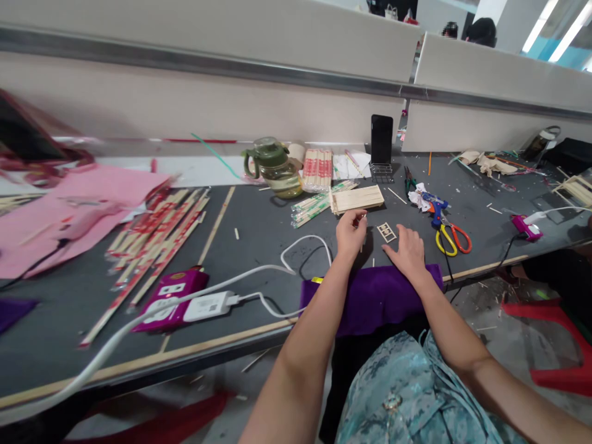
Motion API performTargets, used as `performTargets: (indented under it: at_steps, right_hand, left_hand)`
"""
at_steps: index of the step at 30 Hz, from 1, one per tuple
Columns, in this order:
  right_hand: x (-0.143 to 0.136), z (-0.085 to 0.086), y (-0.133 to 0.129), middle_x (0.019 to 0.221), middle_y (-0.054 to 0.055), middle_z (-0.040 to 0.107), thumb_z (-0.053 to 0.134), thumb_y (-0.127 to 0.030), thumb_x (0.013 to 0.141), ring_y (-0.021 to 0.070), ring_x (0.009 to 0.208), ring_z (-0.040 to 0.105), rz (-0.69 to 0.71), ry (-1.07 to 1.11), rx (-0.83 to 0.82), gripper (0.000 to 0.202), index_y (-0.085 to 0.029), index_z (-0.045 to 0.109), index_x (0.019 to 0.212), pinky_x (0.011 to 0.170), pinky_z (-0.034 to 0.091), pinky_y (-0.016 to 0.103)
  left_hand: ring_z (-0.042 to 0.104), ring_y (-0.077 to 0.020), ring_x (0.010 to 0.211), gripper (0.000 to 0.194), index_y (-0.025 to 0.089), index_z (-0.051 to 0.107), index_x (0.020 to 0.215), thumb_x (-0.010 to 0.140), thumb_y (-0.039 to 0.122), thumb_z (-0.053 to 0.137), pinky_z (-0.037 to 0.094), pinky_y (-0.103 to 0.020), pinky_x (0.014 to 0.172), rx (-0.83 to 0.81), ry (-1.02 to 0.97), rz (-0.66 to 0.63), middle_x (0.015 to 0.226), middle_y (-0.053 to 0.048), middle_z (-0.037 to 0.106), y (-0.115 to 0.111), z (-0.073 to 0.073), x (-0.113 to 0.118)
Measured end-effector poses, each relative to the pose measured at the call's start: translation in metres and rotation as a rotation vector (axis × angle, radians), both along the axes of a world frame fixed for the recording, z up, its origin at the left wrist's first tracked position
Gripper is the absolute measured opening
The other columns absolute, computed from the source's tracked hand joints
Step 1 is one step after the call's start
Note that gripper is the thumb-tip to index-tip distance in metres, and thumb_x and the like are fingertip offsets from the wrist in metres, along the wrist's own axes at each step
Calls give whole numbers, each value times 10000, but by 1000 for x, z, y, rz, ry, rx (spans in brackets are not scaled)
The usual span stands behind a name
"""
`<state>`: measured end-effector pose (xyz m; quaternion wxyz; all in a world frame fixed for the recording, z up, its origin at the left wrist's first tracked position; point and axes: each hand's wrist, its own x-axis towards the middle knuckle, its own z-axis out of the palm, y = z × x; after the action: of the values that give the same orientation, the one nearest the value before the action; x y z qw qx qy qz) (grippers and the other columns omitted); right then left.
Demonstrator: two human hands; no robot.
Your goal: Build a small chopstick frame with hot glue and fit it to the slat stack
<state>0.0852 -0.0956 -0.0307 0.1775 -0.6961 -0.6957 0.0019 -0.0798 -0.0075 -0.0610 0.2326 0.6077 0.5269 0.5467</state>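
Observation:
My left hand (350,233) is closed in a pinch over the dark tabletop. Pale ends of what looks like a thin wooden stick (361,248) show at its fingertips. Thumb and fingers apart, my right hand (409,250) rests beside a small wooden lattice frame (386,232) that lies flat between the two hands. Under my wrists a purple cloth (379,299) covers the table edge. Just beyond my left hand sits a flat piece built of wooden sticks (358,200).
Scissors (451,239) and a blue glue gun (436,208) lie to the right. Behind are a glass jug (277,169), packed chopsticks (317,169) and a propped phone (382,140). At left, a white cable crosses a purple power strip (173,296) near red-wrapped chopsticks (152,240).

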Motion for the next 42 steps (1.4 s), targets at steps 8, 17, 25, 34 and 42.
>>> performTargets:
  at_steps: [8,17,25,34,42]
  right_hand:
    - [-6,7,9,1257,183,663,684,-380,917,321,1137,569,-14,-6,-82,650,-108,428,1448,909,440,425]
    - [-1,5,15,1266,160,674,645,-327,938,311,1125,581,10,18,-85,598,-146,401,1453,906,455,413]
    - [2,2,16,1247,170,679,667,-320,918,316,1122,590,31,60,-62,627,-132,423,1464,919,474,427]
    - [18,-14,15,974,94,735,488,-323,977,202,863,658,-37,532,174,273,-163,638,1139,822,505,311]
    - [20,-8,12,634,-39,560,434,-500,981,135,595,511,-62,633,247,367,-207,603,840,624,402,242]
  left_hand:
    - [619,-174,783,259,173,739,1034,841,212,570,505,-303,773,-28,63,-30,919,-60,723,-4,6,1]
    - [623,-213,852,255,188,747,1041,836,176,595,507,-352,841,-49,153,-68,922,-64,736,-6,9,1]
    - [597,-221,863,247,194,749,1032,833,173,605,496,-359,855,-50,188,-91,906,-59,736,-10,13,3]
    - [651,-198,843,212,187,734,994,870,213,565,519,-327,822,-13,43,6,950,-60,741,-7,8,3]
    - [640,-168,862,227,193,640,1054,996,296,446,484,-273,804,60,-142,237,905,-30,675,-14,22,-2]
